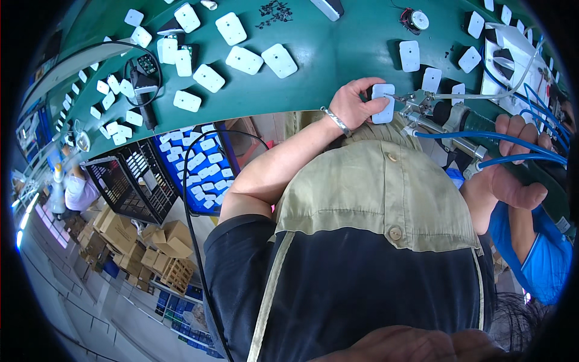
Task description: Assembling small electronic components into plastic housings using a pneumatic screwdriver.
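Observation:
My left hand [353, 107], with a metal bracelet at its wrist, pinches a small white rounded-corner case [382, 111] upright near the table's front edge. Against the case's face points the thin metal tip of a hose-fed tool, seemingly a pneumatic screwdriver [422, 114]. My right hand [509, 181] is closed around the tool's rear part, where blue hoses [500, 136] pass in front; its thumb sticks out, and the exact grip is partly hidden.
More white cases [280, 61] lie scattered over the green table [338, 57]. Small black screws [274, 13] are heaped at the back. A round motor-like part [415, 20] lies nearby. Left are a blue tray [226, 145] of cases and a black crate [136, 181]. A blue-sleeved person [537, 265] is at right.

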`<move>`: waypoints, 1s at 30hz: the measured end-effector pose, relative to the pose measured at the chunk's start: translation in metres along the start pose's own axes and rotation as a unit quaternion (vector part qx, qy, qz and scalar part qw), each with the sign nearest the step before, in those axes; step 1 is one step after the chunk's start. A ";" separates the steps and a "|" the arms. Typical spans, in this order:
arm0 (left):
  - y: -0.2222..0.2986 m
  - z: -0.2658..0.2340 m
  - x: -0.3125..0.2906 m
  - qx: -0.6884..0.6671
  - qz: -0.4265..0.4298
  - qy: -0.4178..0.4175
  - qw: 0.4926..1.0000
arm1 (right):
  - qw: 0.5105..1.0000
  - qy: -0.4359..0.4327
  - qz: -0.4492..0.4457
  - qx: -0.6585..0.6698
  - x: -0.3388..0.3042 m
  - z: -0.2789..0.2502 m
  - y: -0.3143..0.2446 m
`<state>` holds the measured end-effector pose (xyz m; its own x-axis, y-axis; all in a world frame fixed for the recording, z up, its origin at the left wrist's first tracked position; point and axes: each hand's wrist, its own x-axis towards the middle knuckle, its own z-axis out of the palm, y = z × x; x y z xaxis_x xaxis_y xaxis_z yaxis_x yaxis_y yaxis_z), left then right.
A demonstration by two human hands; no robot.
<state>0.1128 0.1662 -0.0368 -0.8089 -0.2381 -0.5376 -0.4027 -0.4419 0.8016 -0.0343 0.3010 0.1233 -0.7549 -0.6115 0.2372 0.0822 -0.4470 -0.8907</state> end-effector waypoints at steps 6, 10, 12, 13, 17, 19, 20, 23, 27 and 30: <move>-0.003 -0.001 -0.001 0.144 0.081 0.063 0.984 | 0.995 -0.094 0.019 -0.002 -0.002 -0.010 0.004; -0.005 -0.005 -0.004 0.207 0.077 0.066 0.973 | 0.988 -0.155 -0.009 -0.003 0.003 -0.005 0.014; -0.005 -0.011 0.000 0.219 0.066 0.047 0.972 | 0.998 -0.028 0.038 -0.040 0.001 -0.004 0.008; -0.011 -0.017 0.001 0.228 0.077 0.077 0.968 | 0.999 0.005 -0.002 -0.048 -0.002 -0.008 0.005; -0.032 -0.040 0.003 0.103 0.091 0.130 0.982 | 0.999 -0.035 0.001 -0.001 -0.003 -0.026 -0.005; -0.021 -0.033 -0.001 -0.038 0.029 0.118 0.992 | 0.999 -0.048 0.000 -0.007 -0.006 -0.025 -0.001; -0.016 -0.028 0.000 -0.039 0.028 0.116 0.992 | 0.998 -0.063 -0.003 -0.015 -0.007 -0.023 -0.002; -0.010 -0.016 0.002 -0.106 -0.007 0.077 0.991 | 0.993 -0.118 0.012 -0.005 -0.006 -0.023 -0.008; -0.002 -0.008 0.001 -0.085 0.003 0.066 0.994 | 0.996 -0.075 -0.016 -0.034 -0.006 -0.011 -0.004; 0.000 -0.005 0.001 -0.110 0.012 0.060 0.992 | 0.995 -0.092 0.003 -0.042 -0.006 -0.016 -0.008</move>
<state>0.1136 0.1616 -0.0386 -0.7549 -0.3463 -0.5569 -0.2700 -0.6098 0.7452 -0.0406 0.3185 0.1228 -0.6221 -0.7267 0.2913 0.0264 -0.3913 -0.9199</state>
